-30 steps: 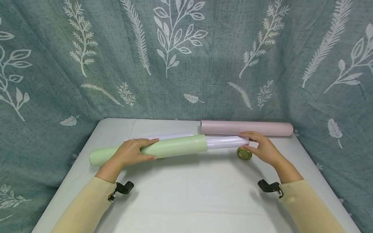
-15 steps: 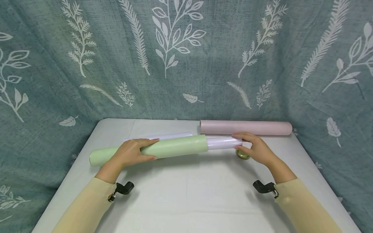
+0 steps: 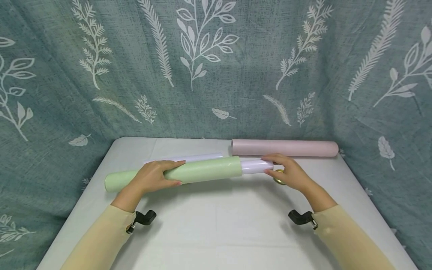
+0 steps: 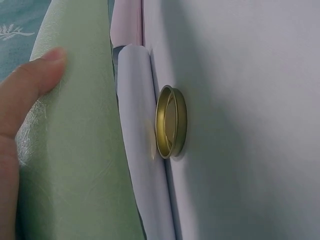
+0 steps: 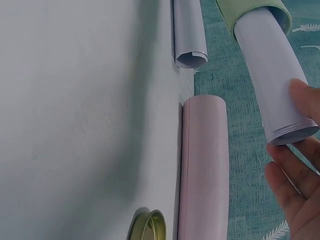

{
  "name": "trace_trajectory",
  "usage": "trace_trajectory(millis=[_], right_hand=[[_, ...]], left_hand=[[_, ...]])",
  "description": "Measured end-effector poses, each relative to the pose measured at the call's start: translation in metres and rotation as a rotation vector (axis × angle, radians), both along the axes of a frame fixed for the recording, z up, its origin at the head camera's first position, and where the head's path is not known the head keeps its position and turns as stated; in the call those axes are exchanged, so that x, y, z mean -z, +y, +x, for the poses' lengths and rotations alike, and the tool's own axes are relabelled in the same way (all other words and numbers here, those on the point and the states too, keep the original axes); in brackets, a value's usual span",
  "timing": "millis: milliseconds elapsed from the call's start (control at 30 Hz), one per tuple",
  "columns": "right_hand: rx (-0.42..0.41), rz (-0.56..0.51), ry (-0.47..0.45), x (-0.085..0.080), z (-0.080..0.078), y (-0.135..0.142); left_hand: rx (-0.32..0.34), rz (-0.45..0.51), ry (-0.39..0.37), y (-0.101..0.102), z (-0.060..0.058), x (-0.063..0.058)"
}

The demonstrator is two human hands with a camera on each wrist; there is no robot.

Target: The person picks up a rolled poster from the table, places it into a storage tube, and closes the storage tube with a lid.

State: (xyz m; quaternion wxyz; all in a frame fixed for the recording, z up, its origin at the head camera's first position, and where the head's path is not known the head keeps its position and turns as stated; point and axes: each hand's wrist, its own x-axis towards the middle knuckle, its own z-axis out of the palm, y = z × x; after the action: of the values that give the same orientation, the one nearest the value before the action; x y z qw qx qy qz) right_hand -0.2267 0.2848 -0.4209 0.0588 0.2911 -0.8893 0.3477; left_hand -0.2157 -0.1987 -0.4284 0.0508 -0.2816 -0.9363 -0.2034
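My left hand (image 3: 153,175) grips the pale green tube (image 3: 206,168), which is raised slightly off the table. From the tube's right end sticks out a white paper roll (image 3: 251,166), its other part hidden inside. My right hand (image 3: 291,173) pinches the roll's outer end between thumb and fingers; in the right wrist view the layered paper end (image 5: 295,131) shows there. A gold round lid (image 3: 279,181) lies on the table, partly covered by the right hand. In the left wrist view another gold lid (image 4: 171,122) stands on edge beside a second paper roll (image 4: 140,125).
A pink tube (image 3: 287,148) lies along the back right of the white table (image 3: 216,225). Behind the green tube, the second paper roll shows only in part. A teal leaf-patterned curtain (image 3: 249,75) hangs close around the back and sides.
The right hand has moved left with the paper roll, and less of the roll shows outside the green tube. The left hand and green tube have barely moved.
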Motion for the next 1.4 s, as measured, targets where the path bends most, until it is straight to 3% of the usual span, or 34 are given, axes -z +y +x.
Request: trace_trajectory(millis=[367, 767, 1033, 1400], right_hand=[[-0.032, 0.016, 0.008, 0.002, -0.002, -0.017], [-0.062, 0.049, -0.053, 0.001, 0.001, -0.026], [-0.082, -0.044, -0.120, 0.002, -0.003, -0.023], [-0.002, -0.154, -0.271, 0.002, -0.003, -0.020]], left_hand=[[0.010, -0.015, 0.010, 0.003, -0.001, 0.001], [0.017, -0.005, 0.010, 0.004, -0.001, 0.004], [0.010, 0.007, -0.007, 0.004, -0.001, 0.004], [0.015, 0.023, -0.007, 0.006, -0.002, 0.004]])
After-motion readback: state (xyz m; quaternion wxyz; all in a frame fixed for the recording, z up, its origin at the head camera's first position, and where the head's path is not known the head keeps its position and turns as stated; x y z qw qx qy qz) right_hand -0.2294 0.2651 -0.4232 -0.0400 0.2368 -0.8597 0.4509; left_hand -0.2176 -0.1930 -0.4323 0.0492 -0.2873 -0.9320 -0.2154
